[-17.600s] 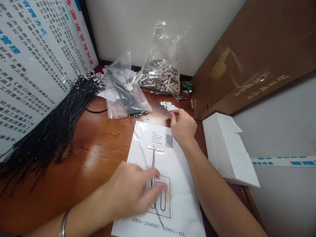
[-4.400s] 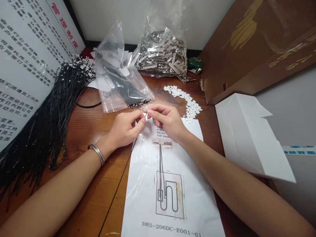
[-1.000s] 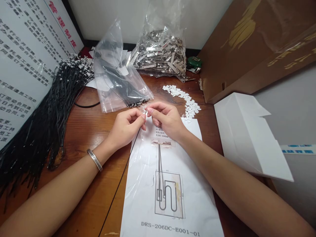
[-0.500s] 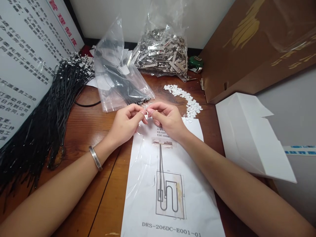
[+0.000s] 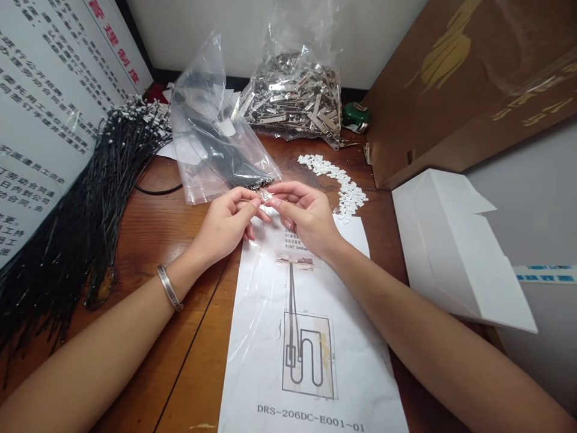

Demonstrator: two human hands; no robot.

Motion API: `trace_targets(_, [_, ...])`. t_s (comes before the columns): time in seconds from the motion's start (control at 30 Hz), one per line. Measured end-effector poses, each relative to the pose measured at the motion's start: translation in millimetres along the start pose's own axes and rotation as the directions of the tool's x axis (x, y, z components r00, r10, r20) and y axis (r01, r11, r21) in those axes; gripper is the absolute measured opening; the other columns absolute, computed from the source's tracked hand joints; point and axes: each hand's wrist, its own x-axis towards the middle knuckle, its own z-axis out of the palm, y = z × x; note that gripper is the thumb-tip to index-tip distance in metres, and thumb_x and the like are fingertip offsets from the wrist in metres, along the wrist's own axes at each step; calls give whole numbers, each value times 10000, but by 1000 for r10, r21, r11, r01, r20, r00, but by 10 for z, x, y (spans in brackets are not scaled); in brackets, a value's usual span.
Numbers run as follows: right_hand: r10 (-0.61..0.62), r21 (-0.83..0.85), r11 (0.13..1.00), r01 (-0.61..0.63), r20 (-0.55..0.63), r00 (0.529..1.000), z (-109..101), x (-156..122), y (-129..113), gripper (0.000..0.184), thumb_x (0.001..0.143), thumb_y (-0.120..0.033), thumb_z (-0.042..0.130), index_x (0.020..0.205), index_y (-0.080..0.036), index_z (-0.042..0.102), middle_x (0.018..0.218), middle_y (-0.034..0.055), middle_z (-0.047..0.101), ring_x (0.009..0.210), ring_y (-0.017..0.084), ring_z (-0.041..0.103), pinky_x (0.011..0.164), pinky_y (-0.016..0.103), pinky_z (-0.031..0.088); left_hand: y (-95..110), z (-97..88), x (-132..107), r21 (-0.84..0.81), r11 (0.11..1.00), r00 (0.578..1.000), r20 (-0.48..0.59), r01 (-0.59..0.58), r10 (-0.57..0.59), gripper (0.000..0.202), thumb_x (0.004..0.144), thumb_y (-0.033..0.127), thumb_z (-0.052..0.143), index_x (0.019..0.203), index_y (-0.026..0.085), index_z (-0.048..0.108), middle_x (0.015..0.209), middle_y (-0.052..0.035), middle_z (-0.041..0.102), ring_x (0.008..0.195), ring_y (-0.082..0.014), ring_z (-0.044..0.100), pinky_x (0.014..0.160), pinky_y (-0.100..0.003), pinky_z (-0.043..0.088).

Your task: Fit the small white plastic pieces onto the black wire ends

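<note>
My left hand (image 5: 232,222) and my right hand (image 5: 306,213) meet fingertip to fingertip above the top edge of a printed drawing sheet (image 5: 356,288). Thumb and forefinger of each are pinched together. A tiny pale, shiny piece (image 5: 265,196) shows between the fingertips, too small to name. Just beyond the fingers lies a clear plastic bag (image 5: 198,174) of thin black wires (image 5: 225,156) whose ends poke out towards me. Right of my right hand, small white connector housings (image 5: 349,192) are spread in a curved row on the wooden table (image 5: 148,228).
A large bundle of black wires with white ends (image 5: 90,204) lies at left, by a printed board (image 5: 40,90). Behind stands a clear bag of metal strips (image 5: 297,102), beside a green tape measure (image 5: 356,116). A brown box (image 5: 451,78) and folded white card (image 5: 455,240) border the right.
The fingertips have parted slightly, and the pale piece between them shows more. My left fingers have uncurled a little. The whole view has shifted slightly.
</note>
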Motion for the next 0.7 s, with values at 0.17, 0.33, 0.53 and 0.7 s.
trace_targets(0.17, [8, -18, 1000, -8, -9, 1000, 18, 1, -20, 276, 667, -367, 835, 807, -175, 695, 622, -20, 632, 471, 53, 438, 403, 212, 308, 7, -1, 0, -5, 1000, 1000, -3, 4, -4, 188, 856, 332, 637, 857, 161, 559, 700, -27, 711, 420, -77, 539, 430, -201, 433])
trace_targets(0.33, [-12, -36, 999, 12, -11, 1000, 8, 11, -16, 285, 689, -408, 817, 808, -174, 703, 668, -10, 660, 458, 43, 417, 401, 214, 305, 8, -9, -9, 5, 1000, 1000, 7, -5, 5, 182, 860, 323, 635, 847, 155, 567, 704, -32, 713, 428, -74, 537, 436, -196, 426])
trace_targets(0.53, [-39, -74, 997, 37, -23, 999, 9, 0, -13, 243, 703, -395, 809, 800, -189, 726, 693, -14, 654, 477, 48, 429, 411, 220, 308, 15, -7, -5, -12, 1000, 1000, 11, -12, 12, 211, 852, 354, 643, 854, 157, 569, 687, -20, 706, 420, -70, 521, 430, -195, 423])
trace_targets(0.7, [-54, -90, 995, 53, -14, 998, 21, -11, -29, 203, 699, -356, 810, 786, -192, 728, 710, -8, 662, 516, 59, 476, 437, 220, 331, 25, 2, -11, -16, 1000, 1000, -1, -17, 17, 233, 822, 366, 679, 861, 158, 581, 669, -15, 698, 418, -72, 520, 422, -196, 423])
